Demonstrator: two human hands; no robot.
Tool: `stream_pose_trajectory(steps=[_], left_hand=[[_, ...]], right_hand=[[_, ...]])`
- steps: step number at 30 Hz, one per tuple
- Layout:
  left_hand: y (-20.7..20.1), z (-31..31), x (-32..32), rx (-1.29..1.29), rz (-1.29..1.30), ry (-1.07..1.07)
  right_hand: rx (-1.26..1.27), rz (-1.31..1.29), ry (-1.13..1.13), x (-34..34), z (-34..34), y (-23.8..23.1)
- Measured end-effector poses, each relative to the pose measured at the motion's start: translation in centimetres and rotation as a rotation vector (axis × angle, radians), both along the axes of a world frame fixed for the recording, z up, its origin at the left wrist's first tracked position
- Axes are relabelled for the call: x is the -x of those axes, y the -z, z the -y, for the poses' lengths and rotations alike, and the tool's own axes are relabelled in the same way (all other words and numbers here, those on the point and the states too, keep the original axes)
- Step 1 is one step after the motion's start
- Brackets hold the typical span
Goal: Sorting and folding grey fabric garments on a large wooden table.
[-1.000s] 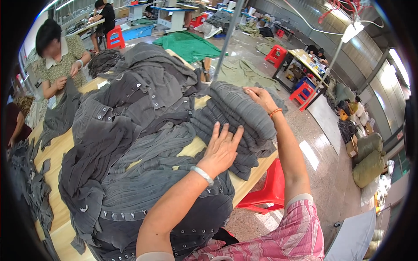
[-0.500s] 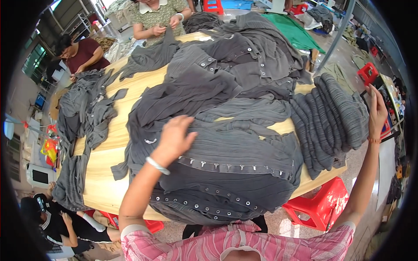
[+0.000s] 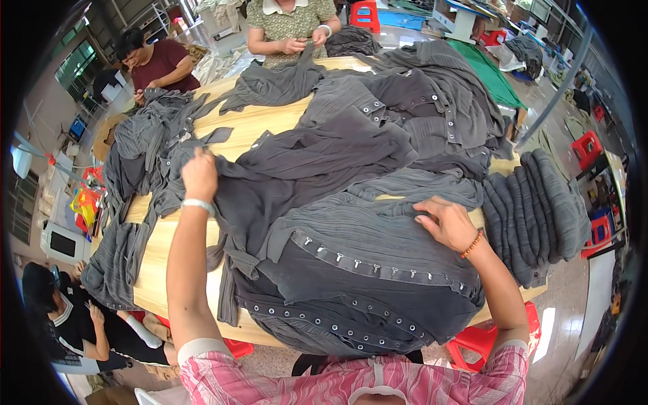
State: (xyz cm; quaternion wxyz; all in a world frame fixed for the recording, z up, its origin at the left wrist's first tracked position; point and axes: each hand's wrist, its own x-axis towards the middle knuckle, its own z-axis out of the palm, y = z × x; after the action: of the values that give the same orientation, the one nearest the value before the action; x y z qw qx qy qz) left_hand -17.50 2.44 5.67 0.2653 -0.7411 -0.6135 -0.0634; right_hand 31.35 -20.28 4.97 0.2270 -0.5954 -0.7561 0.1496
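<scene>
My left hand [image 3: 200,174] is closed on the left end of a dark grey garment [image 3: 310,158], whose cloth stretches from it across the pile. My right hand [image 3: 449,224] lies lightly on a ribbed grey garment [image 3: 344,226], its thumb and fingers curved and apart. A strip of metal hooks [image 3: 376,268] runs along this ribbed garment's front edge. Nearer me, other dark garments [image 3: 310,287] with rows of metal eyelets hang over the table edge. To the right of my right hand stands a stack of folded grey garments [image 3: 536,216].
More grey garments lie at the far side [image 3: 412,94] and left edge [image 3: 145,145] of the wooden table [image 3: 179,263]. Two people work across the table, and another sits at the lower left. Red stools [image 3: 472,344] stand below the near edge.
My left hand has moved left and away from me and closed on the dark garment. My right hand has come from beyond the folded stack onto the ribbed garment. The view has shifted.
</scene>
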Motion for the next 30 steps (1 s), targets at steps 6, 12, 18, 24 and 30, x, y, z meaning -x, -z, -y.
stream_pose_trajectory(steps=[6, 12, 18, 24, 30], left_hand=[[-2.5, 0.7, -1.3, -0.249, 0.156, 0.166], [0.6, 12.3, -10.0, 0.839, 0.802, 0.456], [1.8, 12.5, -8.9, 0.868, 0.624, 0.328], [1.5, 12.7, -7.3, 0.792, 0.496, 0.353], [5.3, 9.5, -3.0, 0.503, 0.118, 0.293]], right_hand=[[-0.120, 0.171, -0.053, -0.7, -2.9, 2.8], [0.199, 0.194, 0.007, -1.8, -4.4, 2.4], [0.225, 0.119, -0.040, -4.0, -4.2, 0.3], [0.665, 0.096, 0.060, -3.7, -4.1, -2.3], [0.085, 0.390, 0.065, -0.8, -5.7, 2.3]])
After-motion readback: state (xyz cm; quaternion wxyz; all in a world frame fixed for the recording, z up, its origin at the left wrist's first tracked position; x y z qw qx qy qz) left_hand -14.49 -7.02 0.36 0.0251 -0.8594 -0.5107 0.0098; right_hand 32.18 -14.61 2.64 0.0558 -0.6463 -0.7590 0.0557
